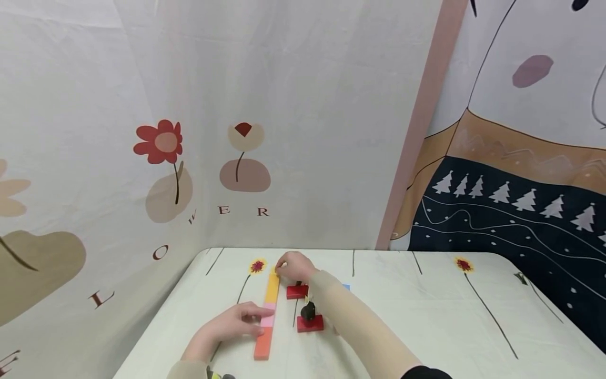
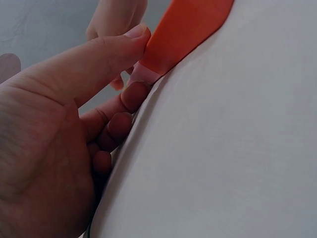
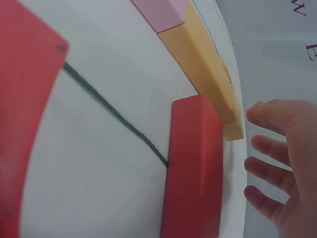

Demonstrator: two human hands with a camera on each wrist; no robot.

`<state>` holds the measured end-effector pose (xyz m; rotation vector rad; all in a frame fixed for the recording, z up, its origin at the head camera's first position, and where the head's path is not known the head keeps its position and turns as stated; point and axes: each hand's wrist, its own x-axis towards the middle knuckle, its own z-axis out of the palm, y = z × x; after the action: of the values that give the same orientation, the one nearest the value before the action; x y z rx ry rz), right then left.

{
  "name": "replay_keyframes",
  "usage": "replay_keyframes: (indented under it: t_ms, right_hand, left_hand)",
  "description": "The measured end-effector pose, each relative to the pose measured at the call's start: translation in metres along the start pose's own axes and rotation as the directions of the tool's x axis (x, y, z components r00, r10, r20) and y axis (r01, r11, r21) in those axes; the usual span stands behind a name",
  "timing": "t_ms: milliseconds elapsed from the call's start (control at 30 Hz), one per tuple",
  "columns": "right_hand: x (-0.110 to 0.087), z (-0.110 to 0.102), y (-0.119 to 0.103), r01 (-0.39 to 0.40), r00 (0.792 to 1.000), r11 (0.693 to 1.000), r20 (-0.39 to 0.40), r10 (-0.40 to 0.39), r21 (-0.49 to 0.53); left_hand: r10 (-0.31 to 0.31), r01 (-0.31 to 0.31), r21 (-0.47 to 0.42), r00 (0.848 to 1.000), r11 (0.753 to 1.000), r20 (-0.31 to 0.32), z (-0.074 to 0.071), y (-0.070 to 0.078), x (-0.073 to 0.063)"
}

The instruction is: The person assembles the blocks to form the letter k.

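Observation:
In the head view a row of flat blocks lies end to end: an orange block [image 1: 263, 345] nearest, a pink block [image 1: 267, 318], then a yellow-orange block [image 1: 272, 289] and a short yellow piece [image 3: 234, 131] at the far end. My left hand [image 1: 239, 321] lies against the row's left side. Its thumb touches the orange block near the seam, and its fingertips [image 2: 134, 95] touch the pink block. At the far end, my right hand [image 1: 295, 266] has its fingertips right at the yellow piece, fingers spread and loosely bent in the right wrist view.
Right of the row lie two red blocks, a farther one [image 1: 296, 292] and a nearer one [image 1: 310, 323] with a dark rounded object [image 1: 308, 310] on it. A blue item [image 1: 346, 287] shows behind the right forearm. The flower-printed white cloth [image 1: 416, 316] meets a hanging backdrop.

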<state>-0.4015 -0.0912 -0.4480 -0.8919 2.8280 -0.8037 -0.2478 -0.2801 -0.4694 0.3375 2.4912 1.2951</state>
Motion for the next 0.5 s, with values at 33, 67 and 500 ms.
replay_keyframes:
  t_ms: [33, 67, 500]
  right_hand:
    - [-0.003, -0.002, 0.000, 0.011, 1.000, 1.000, -0.008, -0.011, -0.004]
    - [-0.005, -0.004, 0.000, 0.021, 1.000, 1.000, -0.015, -0.021, -0.005]
    - [-0.037, -0.034, -0.002, 0.135, 0.991, 0.983, 0.026, -0.132, -0.127]
  left_hand:
    - [-0.004, 0.004, -0.002, 1.000, 1.000, 0.002, 0.001, 0.000, 0.000]
    - [-0.008, 0.008, -0.004, 1.000, 1.000, 0.003, 0.002, -0.001, 0.001]
    - [-0.018, 0.018, 0.016, 1.000, 1.000, -0.015, 0.000, -0.005, 0.005]
